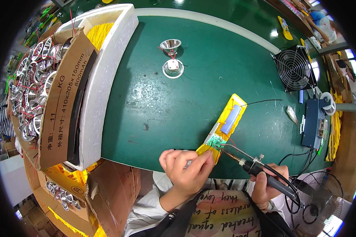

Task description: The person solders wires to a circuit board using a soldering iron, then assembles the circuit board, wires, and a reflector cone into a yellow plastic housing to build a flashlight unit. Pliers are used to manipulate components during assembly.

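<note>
The left hand [188,170] pinches the near end of the yellow casing [222,128] at the table's [166,106] near edge; the right hand [266,185] grips the soldering iron [261,170], tip at the green board [216,143]. Soldering seems in hand; a steady tip looks needed; beyond stand a reflector [171,46] and fan [294,69].

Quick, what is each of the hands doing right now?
Left hand: closed, pinching the yellow casing at its near end.
Right hand: closed around the soldering iron.
</note>
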`<action>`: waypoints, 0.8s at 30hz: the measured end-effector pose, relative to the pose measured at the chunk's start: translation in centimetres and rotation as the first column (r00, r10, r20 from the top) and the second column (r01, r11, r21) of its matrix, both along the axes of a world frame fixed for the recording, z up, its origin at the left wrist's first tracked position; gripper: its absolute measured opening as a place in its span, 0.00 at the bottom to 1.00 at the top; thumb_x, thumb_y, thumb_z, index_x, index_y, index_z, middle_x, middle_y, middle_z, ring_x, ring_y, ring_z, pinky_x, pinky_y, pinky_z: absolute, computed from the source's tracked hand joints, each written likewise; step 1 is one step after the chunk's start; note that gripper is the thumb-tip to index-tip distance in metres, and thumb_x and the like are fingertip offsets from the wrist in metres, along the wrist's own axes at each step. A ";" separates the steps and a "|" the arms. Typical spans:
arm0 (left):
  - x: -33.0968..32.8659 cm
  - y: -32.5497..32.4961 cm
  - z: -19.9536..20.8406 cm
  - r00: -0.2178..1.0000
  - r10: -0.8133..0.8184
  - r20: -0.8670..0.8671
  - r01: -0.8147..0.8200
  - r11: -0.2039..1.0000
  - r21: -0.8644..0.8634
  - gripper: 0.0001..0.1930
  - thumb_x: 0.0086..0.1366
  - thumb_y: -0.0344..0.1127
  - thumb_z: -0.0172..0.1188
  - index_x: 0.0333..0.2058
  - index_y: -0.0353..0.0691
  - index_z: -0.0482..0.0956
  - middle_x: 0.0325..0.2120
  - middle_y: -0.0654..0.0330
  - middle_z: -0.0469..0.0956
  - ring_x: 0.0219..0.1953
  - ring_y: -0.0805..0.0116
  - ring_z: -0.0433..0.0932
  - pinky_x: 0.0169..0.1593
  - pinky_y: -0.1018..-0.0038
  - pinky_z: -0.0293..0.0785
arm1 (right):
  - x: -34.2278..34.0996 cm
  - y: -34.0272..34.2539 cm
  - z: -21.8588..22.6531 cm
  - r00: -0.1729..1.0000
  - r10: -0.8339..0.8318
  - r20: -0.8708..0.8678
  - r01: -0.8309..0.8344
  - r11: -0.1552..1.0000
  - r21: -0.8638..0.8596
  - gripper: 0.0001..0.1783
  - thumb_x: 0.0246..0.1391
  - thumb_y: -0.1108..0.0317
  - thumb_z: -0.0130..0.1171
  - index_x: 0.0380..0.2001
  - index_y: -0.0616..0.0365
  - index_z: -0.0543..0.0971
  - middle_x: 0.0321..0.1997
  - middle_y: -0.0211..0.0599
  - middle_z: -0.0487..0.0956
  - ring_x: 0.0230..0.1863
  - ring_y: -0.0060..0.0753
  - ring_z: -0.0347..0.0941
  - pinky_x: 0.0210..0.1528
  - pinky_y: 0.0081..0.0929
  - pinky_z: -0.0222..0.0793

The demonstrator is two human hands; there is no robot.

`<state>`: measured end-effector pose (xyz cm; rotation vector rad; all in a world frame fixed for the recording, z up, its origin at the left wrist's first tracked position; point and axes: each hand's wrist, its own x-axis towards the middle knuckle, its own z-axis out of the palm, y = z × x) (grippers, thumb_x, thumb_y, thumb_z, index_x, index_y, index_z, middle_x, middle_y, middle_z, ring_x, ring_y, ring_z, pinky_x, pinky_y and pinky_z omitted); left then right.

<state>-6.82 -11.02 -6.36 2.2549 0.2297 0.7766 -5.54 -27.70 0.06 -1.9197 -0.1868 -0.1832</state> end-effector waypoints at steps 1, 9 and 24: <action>0.0 0.0 0.0 1.000 0.000 -0.001 0.000 1.000 0.001 0.08 0.37 0.32 0.64 0.22 0.51 0.78 0.18 0.73 0.64 0.26 0.74 0.63 0.39 0.69 0.56 | 0.0 0.0 0.0 1.000 -0.002 0.004 0.002 1.000 -0.005 0.13 0.43 0.72 0.56 0.27 0.64 0.63 0.18 0.37 0.70 0.17 0.22 0.64 0.20 0.18 0.61; 0.1 0.0 0.1 1.000 0.000 0.015 0.000 1.000 0.017 0.08 0.37 0.32 0.64 0.21 0.51 0.77 0.18 0.73 0.63 0.25 0.73 0.62 0.37 0.70 0.56 | 0.1 0.1 0.0 1.000 -0.005 -0.010 0.005 1.000 0.018 0.12 0.43 0.73 0.56 0.28 0.64 0.63 0.17 0.35 0.70 0.17 0.22 0.65 0.21 0.18 0.63; 0.1 -0.2 0.2 0.999 0.029 -0.024 -0.028 0.999 0.033 0.07 0.37 0.33 0.64 0.20 0.52 0.77 0.20 0.73 0.65 0.26 0.73 0.64 0.42 0.67 0.57 | 0.7 0.1 0.0 0.960 -0.174 0.219 0.166 0.985 0.055 0.17 0.44 0.59 0.54 0.24 0.61 0.61 0.11 0.37 0.67 0.08 0.19 0.59 0.11 0.11 0.55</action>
